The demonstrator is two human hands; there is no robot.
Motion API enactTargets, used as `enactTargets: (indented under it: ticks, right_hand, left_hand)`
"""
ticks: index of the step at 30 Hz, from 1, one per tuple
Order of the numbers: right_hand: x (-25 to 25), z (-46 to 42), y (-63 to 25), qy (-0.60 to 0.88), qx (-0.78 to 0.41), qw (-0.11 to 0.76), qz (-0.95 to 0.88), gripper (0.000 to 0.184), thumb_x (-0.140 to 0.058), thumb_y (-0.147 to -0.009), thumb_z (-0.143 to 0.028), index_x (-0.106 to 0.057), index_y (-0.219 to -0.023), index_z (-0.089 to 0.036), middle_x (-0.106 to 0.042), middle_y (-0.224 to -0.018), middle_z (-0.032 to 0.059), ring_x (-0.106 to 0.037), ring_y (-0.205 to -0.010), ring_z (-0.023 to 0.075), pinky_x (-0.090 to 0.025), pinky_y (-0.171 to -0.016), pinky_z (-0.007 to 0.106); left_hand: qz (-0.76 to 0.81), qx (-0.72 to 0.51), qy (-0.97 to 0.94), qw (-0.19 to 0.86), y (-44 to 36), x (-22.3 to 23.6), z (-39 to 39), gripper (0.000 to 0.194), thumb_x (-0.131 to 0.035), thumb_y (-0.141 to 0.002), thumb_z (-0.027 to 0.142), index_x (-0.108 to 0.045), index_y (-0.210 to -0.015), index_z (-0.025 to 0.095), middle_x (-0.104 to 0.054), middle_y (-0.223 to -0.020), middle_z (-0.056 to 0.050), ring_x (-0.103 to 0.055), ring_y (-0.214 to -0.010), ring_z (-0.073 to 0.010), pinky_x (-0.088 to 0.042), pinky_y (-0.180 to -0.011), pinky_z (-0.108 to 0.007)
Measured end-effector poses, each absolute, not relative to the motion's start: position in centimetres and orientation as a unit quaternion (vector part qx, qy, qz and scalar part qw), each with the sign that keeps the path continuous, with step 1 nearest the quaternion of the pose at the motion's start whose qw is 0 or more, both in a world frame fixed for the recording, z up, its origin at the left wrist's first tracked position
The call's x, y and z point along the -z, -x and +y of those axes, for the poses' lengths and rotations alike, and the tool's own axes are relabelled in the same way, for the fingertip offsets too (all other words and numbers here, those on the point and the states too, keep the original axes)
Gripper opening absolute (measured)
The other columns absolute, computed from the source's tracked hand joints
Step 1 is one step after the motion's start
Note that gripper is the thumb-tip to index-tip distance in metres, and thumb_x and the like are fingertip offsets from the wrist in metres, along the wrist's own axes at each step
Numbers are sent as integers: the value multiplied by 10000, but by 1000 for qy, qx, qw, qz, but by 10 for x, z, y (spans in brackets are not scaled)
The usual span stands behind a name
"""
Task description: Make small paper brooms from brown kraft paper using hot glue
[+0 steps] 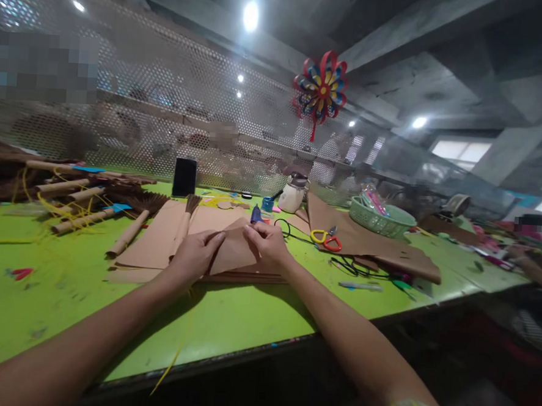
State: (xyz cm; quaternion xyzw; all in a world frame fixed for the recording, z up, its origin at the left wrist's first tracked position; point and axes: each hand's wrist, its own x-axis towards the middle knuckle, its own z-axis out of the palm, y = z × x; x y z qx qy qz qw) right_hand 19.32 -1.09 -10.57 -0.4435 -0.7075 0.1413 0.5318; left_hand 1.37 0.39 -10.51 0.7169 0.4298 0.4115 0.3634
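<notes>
Both my hands hold one sheet of brown paper (pixel 234 250) a little above a stack of similar brown sheets (pixel 146 244). My left hand (pixel 197 250) pinches its left edge between thumb and fingers. At the upper right edge, my right hand (pixel 268 242) grips the same sheet, fingers closed. A rolled brown paper tube with a fringed end (pixel 182 231) lies on the stack beside my left hand. Farther left rests another fringed paper roll (pixel 129 234). Just behind my right hand is a dark blue object (pixel 256 214), partly hidden.
Scissors with yellow and red handles (pixel 326 238) lie on a large brown sheet (pixel 364 242) at right. Behind stand a green basket (pixel 383 217), a pale jug (pixel 293 193) and a dark phone-like slab (pixel 185 177). Paper rolls with yellow strings (pixel 76 197) pile up left. A pen (pixel 360 286) lies near the front edge.
</notes>
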Motion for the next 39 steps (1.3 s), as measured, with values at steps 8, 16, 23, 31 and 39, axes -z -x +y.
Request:
enactTargets:
  ticks: [8, 16, 23, 31, 39]
  right_hand:
    - [101, -22, -190, 405, -222, 558, -689, 408, -557, -774, -481, -492, -511, -175, -470, -504, -19, -421, -487, 93, -358, -502, 235]
    - [107, -16, -209, 393, -367, 543, -645, 298, -693, -667, -397, -537, -591, -155, -515, -534, -32, -505, -524, 101, -435, -542, 244]
    - [104, -14, -214, 413, -382, 555, -613, 309, -744, -595, -401, -563, -557, -153, -549, -522, -22, -529, -519, 119, -461, -557, 281]
    - [116, -13, -207, 418, -398, 536, -616, 252, -759, -588, -342, -615, -666, -150, -559, -556, -30, -503, -520, 99, -432, -541, 250]
    - [114, -14, -202, 362, -441, 552, -608, 364, -728, -638, -287, -635, -975, -187, -633, -838, 14, -550, -670, 111, -482, -587, 244]
  left_hand:
    - [380, -424, -729, 379, -10, 105, 6, 477, -452, -797, 522, -642, -952, 113, -667, -973, -99, -581, -904, -249, -451, -781, -318]
    - [328, -416, -636, 561, -12, 103, 10, 455, -547, -775, 483, -615, -1058, 134, -660, -1052, -107, -562, -1027, -251, -438, -869, -347]
    - [306, -362, -617, 629, -16, 88, 10, 541, -722, -635, 319, -571, -1117, 126, -679, -1003, -117, -616, -927, -256, -475, -814, -381]
    - [340, -392, -633, 574, -8, 106, 18, 631, -739, -598, 285, -521, -1166, 119, -656, -1058, -138, -627, -916, -262, -503, -782, -381]
    - [370, -396, -663, 517, -3, 100, 14, 454, -673, -641, 278, -586, -1054, 111, -655, -1061, -132, -613, -924, -248, -477, -793, -354]
